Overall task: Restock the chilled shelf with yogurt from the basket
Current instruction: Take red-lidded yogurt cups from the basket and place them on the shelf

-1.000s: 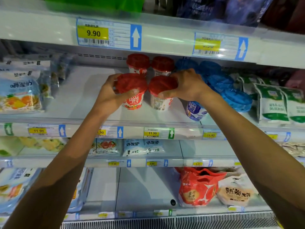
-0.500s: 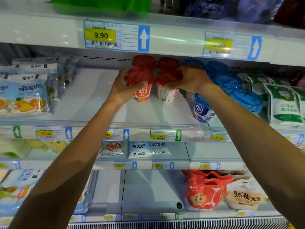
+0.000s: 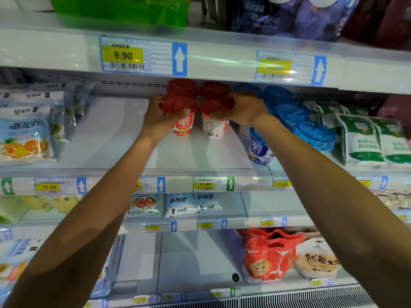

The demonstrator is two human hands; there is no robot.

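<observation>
Left grip [image 3: 155,121], right grip [image 3: 242,110] — curled round two yogurt cups [image 3: 214,127].

Four red-lidded yogurt cups [image 3: 183,126] [image 3: 215,128] [image 3: 182,86] [image 3: 214,88], two hands [image 3: 155,122] [image 3: 245,110]

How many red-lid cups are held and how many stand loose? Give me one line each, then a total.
Held in left hand: 1, the front left cup
Held in right hand: 1, the front right cup
Loose behind them: 2, the back left cup and the back right cup
Total: 4
</observation>
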